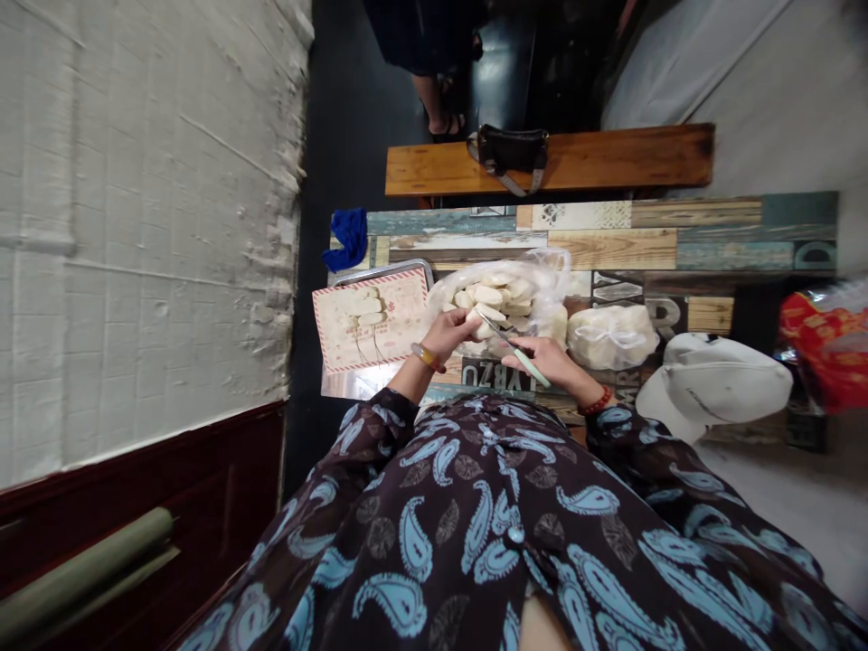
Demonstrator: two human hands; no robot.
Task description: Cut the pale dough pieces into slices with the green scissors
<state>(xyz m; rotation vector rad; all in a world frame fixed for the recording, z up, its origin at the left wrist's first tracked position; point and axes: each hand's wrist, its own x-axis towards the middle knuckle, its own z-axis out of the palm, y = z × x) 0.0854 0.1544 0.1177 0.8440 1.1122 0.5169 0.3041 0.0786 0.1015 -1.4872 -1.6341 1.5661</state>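
Note:
My left hand (pixel 450 333) is closed, pinching a pale oval piece (pixel 483 329) at the front of an open clear plastic bag (pixel 542 271). My right hand (pixel 552 359) grips the light green handle of a small knife (pixel 530 366). Its thin blade points up and left, against or very near the piece in my left hand; contact is hard to make out. Many similar pale ovals (pixel 489 295) are heaped in the bag. To the left, several more ovals (pixel 370 307) lie on a paper mat (pixel 407 339) with a red striped border.
Under the mat is a metal tray (pixel 421 266). A blue cloth (pixel 349 237) lies at the table's left corner. On the right are a tied bag (pixel 610 336), a white cap (pixel 722 384) and red packaging (pixel 831 348). Beyond the table, a bench (pixel 624 163) holds a black handbag (pixel 512 149); a person stands behind.

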